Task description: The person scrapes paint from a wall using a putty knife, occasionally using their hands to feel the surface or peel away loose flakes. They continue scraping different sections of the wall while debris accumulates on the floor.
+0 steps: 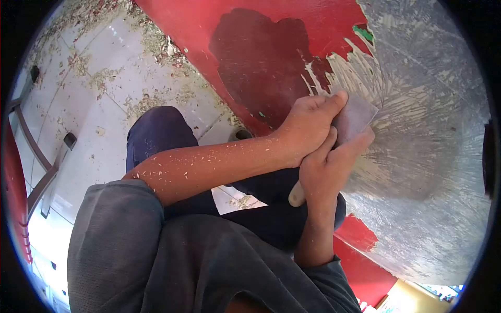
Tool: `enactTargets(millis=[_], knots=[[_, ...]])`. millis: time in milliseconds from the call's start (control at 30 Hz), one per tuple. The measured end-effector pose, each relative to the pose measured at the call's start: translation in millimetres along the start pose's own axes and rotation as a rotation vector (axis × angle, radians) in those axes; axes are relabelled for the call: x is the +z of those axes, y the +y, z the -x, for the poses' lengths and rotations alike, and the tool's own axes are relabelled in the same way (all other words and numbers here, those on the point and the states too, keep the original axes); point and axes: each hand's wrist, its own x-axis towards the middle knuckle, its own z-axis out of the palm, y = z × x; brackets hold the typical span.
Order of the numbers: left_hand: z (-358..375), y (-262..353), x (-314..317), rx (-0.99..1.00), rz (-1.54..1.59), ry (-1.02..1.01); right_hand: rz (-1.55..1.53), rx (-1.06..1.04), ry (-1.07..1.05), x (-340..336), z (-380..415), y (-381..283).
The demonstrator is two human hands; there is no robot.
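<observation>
A scraper with a wide grey metal blade (356, 119) and a pale handle (297, 195) is held between both hands against a red panel. My left hand (312, 122) is closed at the blade's upper left side, its thumb pressed on the metal. Below it, my right hand (334, 164) wraps the handle, with fingers reaching the blade's lower side. The handle's butt sticks out beneath the right palm. Around the blade, the red paint (334, 23) ends in ragged strips, and a scratched grey surface (417, 141) spreads to the right.
Paint flakes (154, 47) litter the tiled floor (78, 120) at left. A brown metal frame with dark feet (39, 190) stands at the far left. My bent knee (159, 128) is beside the panel. Small chips cling to my left forearm.
</observation>
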Motion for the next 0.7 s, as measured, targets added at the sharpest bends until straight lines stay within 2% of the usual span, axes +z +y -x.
enactTargets(millis=[67, 100, 200, 300, 433, 500, 600, 700], knots=[[5, 20, -3, -0.073, -0.120, 0.012, 0.071, -0.032, -0.023, 11, -12, -7], [-1, 10, -4, 0.066, 0.056, -0.055, 0.117, -0.034, -0.034, 10, -11, -7], [1, 0, 0, 0.141, -0.102, -0.025, 0.126, -0.183, 0.007, 1, -7, 1], [-1, -8, 3, -0.027, 0.003, -0.080, 0.004, 0.003, 0.022, -5, 0, -7], [7, 0, 6, -0.038, 0.080, -0.118, 0.159, -0.076, 0.023, -8, 3, -3], [11, -5, 13, 0.001, -0.037, -0.061, 0.155, -0.128, 0.006, -16, -1, 2], [6, -18, 9, 0.064, -0.051, -0.035, 0.041, -0.101, -0.012, -20, 6, 5], [-2, -1, -2, 0.067, -0.006, -0.055, 0.149, -0.106, -0.006, 2, -11, -4]])
